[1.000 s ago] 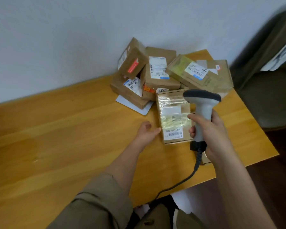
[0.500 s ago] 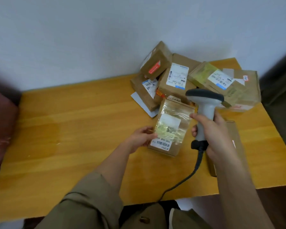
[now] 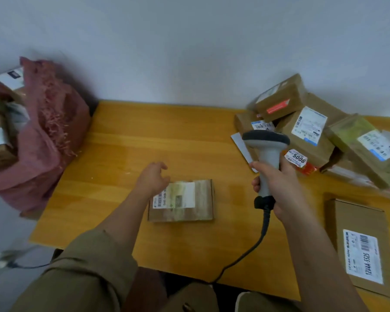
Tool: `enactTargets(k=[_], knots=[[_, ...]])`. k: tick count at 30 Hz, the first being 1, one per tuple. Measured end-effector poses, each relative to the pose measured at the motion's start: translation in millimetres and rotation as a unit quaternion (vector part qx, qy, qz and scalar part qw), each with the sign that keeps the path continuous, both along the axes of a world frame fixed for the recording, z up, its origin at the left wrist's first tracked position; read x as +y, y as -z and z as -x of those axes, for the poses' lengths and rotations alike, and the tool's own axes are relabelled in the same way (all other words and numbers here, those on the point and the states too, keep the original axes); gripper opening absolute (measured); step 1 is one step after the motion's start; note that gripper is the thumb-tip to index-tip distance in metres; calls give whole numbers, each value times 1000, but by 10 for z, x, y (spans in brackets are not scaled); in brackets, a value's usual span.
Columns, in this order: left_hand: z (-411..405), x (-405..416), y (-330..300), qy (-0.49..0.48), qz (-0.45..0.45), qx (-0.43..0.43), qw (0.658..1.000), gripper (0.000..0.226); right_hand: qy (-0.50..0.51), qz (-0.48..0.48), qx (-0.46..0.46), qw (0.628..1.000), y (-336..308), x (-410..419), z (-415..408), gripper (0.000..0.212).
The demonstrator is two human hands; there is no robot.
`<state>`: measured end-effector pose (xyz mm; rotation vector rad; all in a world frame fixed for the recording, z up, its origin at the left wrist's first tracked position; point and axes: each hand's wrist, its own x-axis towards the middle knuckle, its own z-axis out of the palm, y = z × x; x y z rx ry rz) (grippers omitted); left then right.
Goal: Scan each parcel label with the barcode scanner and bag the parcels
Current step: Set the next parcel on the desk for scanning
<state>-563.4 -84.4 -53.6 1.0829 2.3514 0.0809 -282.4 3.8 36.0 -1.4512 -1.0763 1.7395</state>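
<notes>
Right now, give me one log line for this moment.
left hand: on taped parcel | right hand: holds scanner | bag: left of table

Browns, honey wood and dusty pink

Between the hands lies a brown parcel [image 3: 181,200] with white-and-green label on the honey-yellow table [image 3: 122,154]; the grey, dark-capped scanner [image 3: 266,154] fills the right hand; a dusty-pink bag [image 3: 47,140] sits far left.

Seven parcels [image 3: 181,200] on table, one scanner [image 3: 266,154], one bag [image 3: 43,140] (more parcels inside).
</notes>
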Motion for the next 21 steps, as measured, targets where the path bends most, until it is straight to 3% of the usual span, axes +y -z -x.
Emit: enactTargets(k=[3,6,9,14,16,19,21], knots=[[-199,-276,221,-33,139,59,988,110,-33,3,-4,999,13,-59,160,24],[-358,-494,413,-186,106,-43,976,137,-62,0,-8,998,26,-86,250,21],[-289,-503,406,-208,19,-126,970,128,-80,0,-19,997,33,-101,289,19],[-102,-438,349,-135,-108,-35,984,77,-116,9,-30,993,31,-165,356,14],[-108,-479,403,-164,-65,-45,983,76,-136,8,-40,990,24,-187,376,9],[-174,-603,548,-229,32,-112,966,103,-166,10,-51,985,7,-217,413,7],[-239,-676,610,-233,51,-134,962,109,-181,13,-51,982,-11,-239,445,8]])
